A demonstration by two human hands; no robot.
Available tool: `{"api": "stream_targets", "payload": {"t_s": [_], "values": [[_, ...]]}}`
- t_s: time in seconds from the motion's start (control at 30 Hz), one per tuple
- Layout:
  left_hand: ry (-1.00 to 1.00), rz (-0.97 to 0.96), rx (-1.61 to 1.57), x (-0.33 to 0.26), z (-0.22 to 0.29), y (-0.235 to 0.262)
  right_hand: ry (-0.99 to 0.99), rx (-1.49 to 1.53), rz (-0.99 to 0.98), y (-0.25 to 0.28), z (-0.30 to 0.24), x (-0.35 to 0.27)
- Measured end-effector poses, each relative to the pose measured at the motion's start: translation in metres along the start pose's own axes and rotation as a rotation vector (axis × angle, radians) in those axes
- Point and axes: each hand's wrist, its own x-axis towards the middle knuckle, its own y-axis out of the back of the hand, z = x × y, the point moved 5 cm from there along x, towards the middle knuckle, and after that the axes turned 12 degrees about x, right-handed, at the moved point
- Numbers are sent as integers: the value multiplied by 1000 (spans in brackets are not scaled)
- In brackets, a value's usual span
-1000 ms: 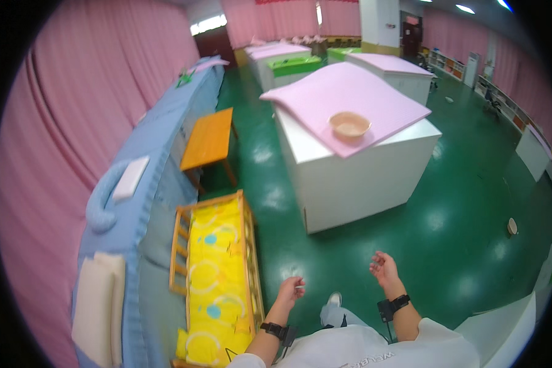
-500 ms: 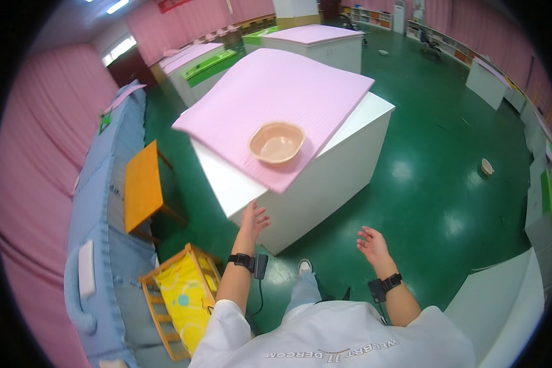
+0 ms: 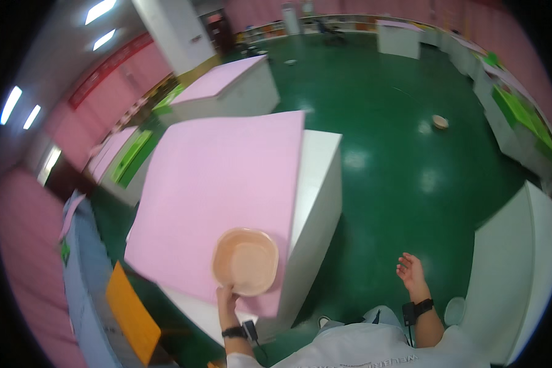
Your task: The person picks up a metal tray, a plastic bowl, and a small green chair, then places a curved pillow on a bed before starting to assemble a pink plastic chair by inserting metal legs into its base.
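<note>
A beige plastic basin [image 3: 246, 260] with rounded corners rests on a pink foam mat [image 3: 208, 178], near the mat's front corner. My left hand [image 3: 227, 297] is at the basin's near-left rim, fingers closed on the edge; the part inside the grip is hard to see. Under the mat stands a white cabinet-like table [image 3: 316, 202], its bare white top showing along the right and front sides. My right hand [image 3: 413, 271] hangs over the green floor to the right, fingers loosely curved and apart, holding nothing.
An orange wooden table [image 3: 129, 313] stands low at the left. At the right is a white cabinet [image 3: 503, 276], with a pale basin [image 3: 454, 311] beside it. Another beige basin [image 3: 440, 122] lies on the green floor [image 3: 374, 165]. Farther off stands a second pink-topped table [image 3: 227, 83].
My left hand has reached from the table's front edge to the basin's rim and closed on it. The view has shifted left and nearer the table. My right hand remains empty.
</note>
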Motion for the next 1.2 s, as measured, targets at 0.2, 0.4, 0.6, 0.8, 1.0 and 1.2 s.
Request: {"api": "stream_targets", "payload": {"t_s": [0.2,0.4,0.6,0.8,1.0,1.2], "values": [[-154,-356,61,-48,144,-184,-73,-31,-32,-29,-20,65],[-44,-722,51,-79,151,-431,-73,-45,-266,-101,-104,110],[22,-879,307,-84,147,-624,-9,-172,-309,-73,-196,194],[21,-969,421,-67,159,-789,114,-77,-37,-36,-261,298],[57,-1108,541,-15,164,-960,225,50,162,-24,-341,425],[196,-1304,619,20,199,-1142,314,10,319,-49,-469,522]]}}
